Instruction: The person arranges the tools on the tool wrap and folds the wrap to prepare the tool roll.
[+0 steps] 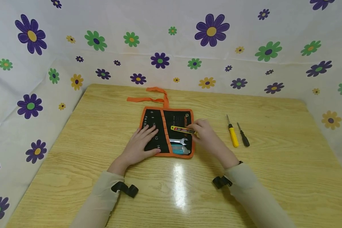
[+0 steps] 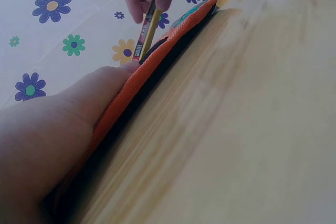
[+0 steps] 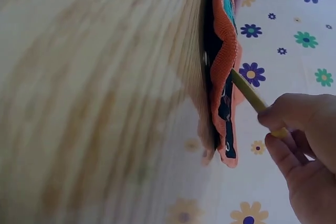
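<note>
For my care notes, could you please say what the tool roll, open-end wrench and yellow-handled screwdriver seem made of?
Tool roll: probably matte black fabric; orange edging shows woven texture. Open-end wrench: bright, silvery, so likely polished metal. Yellow-handled screwdriver: greyish shaft suggests metal; smooth yellow handle, probably plastic.

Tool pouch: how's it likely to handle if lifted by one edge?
Probably floppy: the pouch looks like thin cloth, and its trim ripples in the right wrist view. The orange straps would likely dangle, since they lie loose and bent. The wrench might slide out if tilted; its open end sticks out past the pocket edge.
</note>
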### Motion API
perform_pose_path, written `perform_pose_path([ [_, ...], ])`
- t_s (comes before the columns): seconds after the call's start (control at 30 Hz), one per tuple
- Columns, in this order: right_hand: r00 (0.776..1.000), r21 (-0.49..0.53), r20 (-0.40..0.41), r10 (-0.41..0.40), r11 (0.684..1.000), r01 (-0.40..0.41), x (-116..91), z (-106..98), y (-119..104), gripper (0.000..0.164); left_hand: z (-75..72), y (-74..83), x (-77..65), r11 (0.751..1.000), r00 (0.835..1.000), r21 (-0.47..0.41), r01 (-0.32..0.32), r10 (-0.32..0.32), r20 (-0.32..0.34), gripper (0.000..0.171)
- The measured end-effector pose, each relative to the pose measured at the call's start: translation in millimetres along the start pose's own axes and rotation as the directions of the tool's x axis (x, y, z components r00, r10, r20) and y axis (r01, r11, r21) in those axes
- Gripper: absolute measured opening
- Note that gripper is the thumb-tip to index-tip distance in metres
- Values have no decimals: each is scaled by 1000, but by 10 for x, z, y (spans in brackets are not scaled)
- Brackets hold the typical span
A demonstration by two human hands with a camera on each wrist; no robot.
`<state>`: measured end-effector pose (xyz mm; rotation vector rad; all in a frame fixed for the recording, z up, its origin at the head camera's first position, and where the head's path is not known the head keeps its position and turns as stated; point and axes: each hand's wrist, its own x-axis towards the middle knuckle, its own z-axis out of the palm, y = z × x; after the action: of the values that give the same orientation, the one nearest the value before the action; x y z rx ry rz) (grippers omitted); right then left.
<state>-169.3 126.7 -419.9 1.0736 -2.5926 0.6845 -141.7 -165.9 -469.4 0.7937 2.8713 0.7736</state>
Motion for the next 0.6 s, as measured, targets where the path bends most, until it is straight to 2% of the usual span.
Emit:
perform_pose_path([
  [0.17,991,11,127,40,999,-42,55,-7,-21,26,5,-15,2,1000,1000,7,1,-1,-1,80],
  [0.37,964,72,246,100,990,-121,134,-50,11,26,9,-19,3,1000,1000,4,0,0,-1,80],
  [0.47,954,93,285,90,988,-120,159,-70,39,27,10,-19,5,1000,1000,2,0,0,3,80],
  [0.6,953,117,300,49,989,-87,182,-80,76,28,15,-19,2,1000,1000,3,0,0,3,79],
])
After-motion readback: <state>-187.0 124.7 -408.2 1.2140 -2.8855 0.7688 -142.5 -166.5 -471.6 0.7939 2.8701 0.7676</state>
